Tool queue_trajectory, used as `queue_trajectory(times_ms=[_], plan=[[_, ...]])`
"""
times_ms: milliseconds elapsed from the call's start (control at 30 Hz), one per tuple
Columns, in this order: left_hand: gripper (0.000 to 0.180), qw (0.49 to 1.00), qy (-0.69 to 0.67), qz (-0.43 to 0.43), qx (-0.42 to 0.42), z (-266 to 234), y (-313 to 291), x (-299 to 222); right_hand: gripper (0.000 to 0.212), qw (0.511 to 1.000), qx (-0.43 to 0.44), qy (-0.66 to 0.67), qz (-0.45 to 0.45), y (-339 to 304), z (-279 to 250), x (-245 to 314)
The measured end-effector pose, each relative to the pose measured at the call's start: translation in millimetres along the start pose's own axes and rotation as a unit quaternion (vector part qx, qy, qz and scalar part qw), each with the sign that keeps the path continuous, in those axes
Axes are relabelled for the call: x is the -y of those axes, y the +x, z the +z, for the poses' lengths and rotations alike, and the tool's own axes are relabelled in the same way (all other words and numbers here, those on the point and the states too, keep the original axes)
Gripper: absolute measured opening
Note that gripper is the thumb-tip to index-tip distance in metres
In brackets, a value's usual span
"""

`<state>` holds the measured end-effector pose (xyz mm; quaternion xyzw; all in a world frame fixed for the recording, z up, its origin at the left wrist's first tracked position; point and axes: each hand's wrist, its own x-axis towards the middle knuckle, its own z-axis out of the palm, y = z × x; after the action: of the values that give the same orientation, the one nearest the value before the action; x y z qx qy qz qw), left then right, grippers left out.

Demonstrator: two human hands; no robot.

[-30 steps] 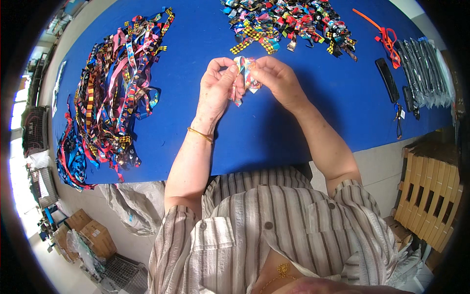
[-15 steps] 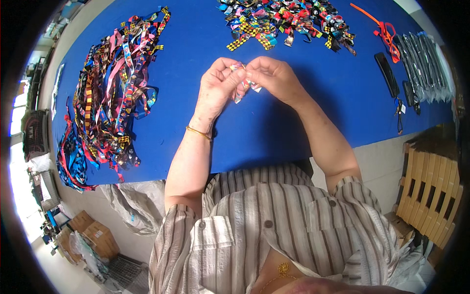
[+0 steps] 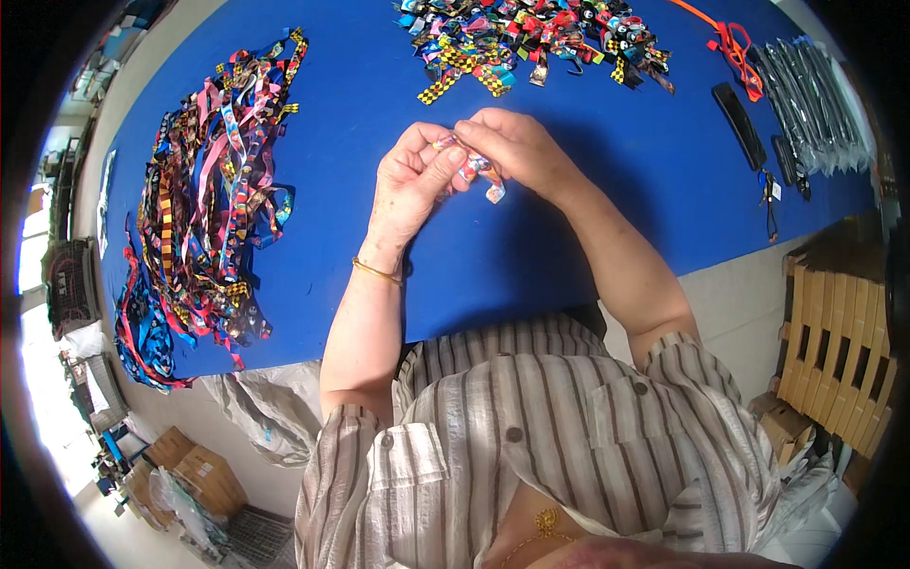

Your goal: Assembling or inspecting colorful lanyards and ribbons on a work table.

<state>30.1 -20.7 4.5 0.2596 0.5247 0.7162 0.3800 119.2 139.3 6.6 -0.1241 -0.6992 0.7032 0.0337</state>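
Both hands meet above the blue table point(image 3: 379, 114); the left hand point(image 3: 409, 185) and right hand point(image 3: 512, 147) pinch a small patterned ribbon piece point(image 3: 477, 171) between fingertips (lifted for close handling), loose ribbons point(image 3: 204, 199) heaped at nine o'clock.

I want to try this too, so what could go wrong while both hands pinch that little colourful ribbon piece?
The ribbon piece is tiny and pinched only by the fingertips of the left hand and right hand, above the blue table; it might slip and drop. If it falls near the pile of finished bows, it could get lost among them. The long ribbons lie heaped together and could tangle.
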Motion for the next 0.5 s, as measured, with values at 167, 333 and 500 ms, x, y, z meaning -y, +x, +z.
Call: queue_trajectory(times_ms=[167, 333, 500], plan=[[0.014, 0.999, 0.033, -0.012, 0.018, -0.4, 0.2, -2.6, 0.023, 0.997, 0.005, 0.067, -0.042, 2.3, 0.7, -7.1], [0.013, 1.000, 0.015, -0.012, -0.012, 1.8, 2.6, -1.7, 0.011, 0.991, -0.038, 0.112, -0.057, 1.7, 5.3, -5.3], [0.015, 0.999, 0.022, -0.020, -0.029, -6.0, 3.1, 1.0, 0.009, 0.991, -0.043, 0.037, -0.125, -6.7, 6.8, 3.0]])
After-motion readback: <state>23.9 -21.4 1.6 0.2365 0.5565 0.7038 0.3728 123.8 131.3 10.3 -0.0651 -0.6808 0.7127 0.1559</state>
